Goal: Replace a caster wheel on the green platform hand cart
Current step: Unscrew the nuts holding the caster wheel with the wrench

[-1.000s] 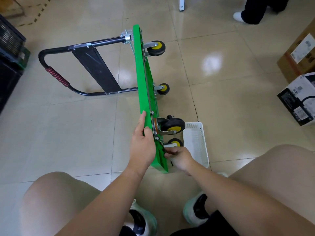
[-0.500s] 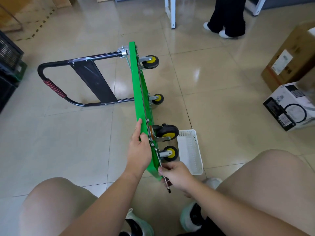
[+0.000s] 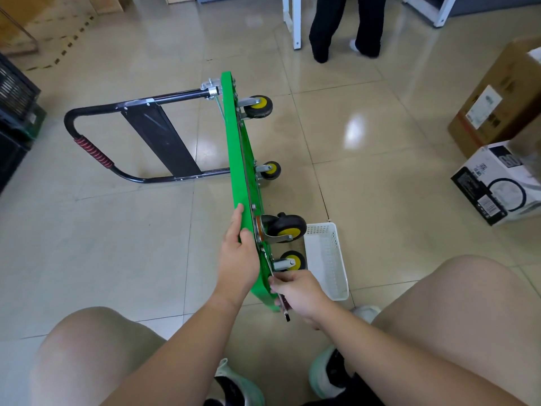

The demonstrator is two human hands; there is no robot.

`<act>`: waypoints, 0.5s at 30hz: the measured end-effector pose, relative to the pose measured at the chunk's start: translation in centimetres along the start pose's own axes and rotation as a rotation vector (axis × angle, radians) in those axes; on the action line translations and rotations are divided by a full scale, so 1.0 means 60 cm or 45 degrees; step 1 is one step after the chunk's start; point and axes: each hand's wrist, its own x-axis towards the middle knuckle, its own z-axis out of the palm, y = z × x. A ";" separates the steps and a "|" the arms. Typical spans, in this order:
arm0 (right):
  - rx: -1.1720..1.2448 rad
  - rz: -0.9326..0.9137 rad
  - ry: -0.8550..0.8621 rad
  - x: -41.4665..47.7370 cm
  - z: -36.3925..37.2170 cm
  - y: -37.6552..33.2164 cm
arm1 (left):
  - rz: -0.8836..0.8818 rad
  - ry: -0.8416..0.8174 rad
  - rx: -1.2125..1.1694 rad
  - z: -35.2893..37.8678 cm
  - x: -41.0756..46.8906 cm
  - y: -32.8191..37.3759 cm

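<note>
the right hand (image 3: 298,291) has drawn back from the lower caster wheel (image 3: 292,260) toward the near corner, fingers closed on a flat wrench (image 3: 286,313). the left hand (image 3: 238,259) fingers grip the upper edge of the green platform hand cart (image 3: 234,148), which stands edgewise on the floor (image 3: 117,259).

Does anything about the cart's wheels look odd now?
Yes. The green cart stands on its edge, wheels pointing sideways, steadied by the left hand. One caster beside that hand looks bigger than the other three, so mismatched.
</note>
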 end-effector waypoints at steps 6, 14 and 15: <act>-0.181 -0.042 0.009 0.053 -0.017 0.032 | 0.004 -0.004 0.029 0.003 0.006 -0.004; -0.237 -0.027 0.032 0.146 -0.021 0.021 | -0.030 0.036 0.051 0.007 0.013 -0.020; -0.221 -0.027 0.033 0.151 -0.022 0.020 | -0.036 0.032 0.053 0.007 0.014 -0.020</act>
